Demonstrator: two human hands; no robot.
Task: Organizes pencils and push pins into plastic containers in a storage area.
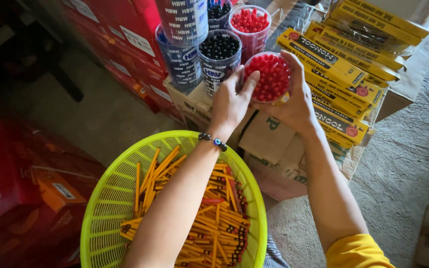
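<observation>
Clear round tub (pixel 272 78) packed w/ red-capped pens, caps up, upright, raised just in front of similar tubs, beside yellow pencil boxes

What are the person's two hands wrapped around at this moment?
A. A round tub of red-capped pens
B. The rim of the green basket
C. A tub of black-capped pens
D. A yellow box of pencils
A: the left hand and right hand cup a clear round tub of red-capped pens, above the green basket of loose pencils.
</observation>
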